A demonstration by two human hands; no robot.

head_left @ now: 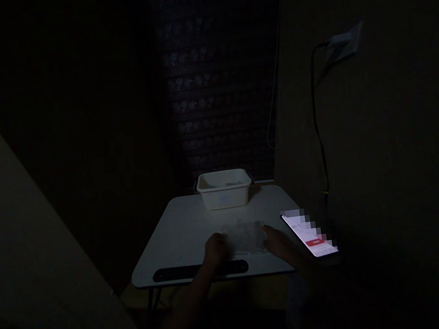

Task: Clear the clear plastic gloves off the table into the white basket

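A clear plastic bag (245, 238) is spread between my two hands, just above or on the front part of the white folding table (176, 234). My left hand (215, 249) pinches its left edge, fingers closed. At the opposite edge my right hand (272, 240) grips it between thumb and fingers. The bag looks flat, and in the dim light I cannot make out anything inside. Beyond it stands a white plastic basin (226, 198) with dark handles; something pale lies inside, too dark to name.
A lit phone or tablet (310, 236) leans at the table's right edge, near my right forearm. A dark slot (177, 273) runs along the table's front. On the right wall a plug sits in a socket (344, 44) with a hanging cable (318, 131). Dark blinds (212, 101) hang behind.
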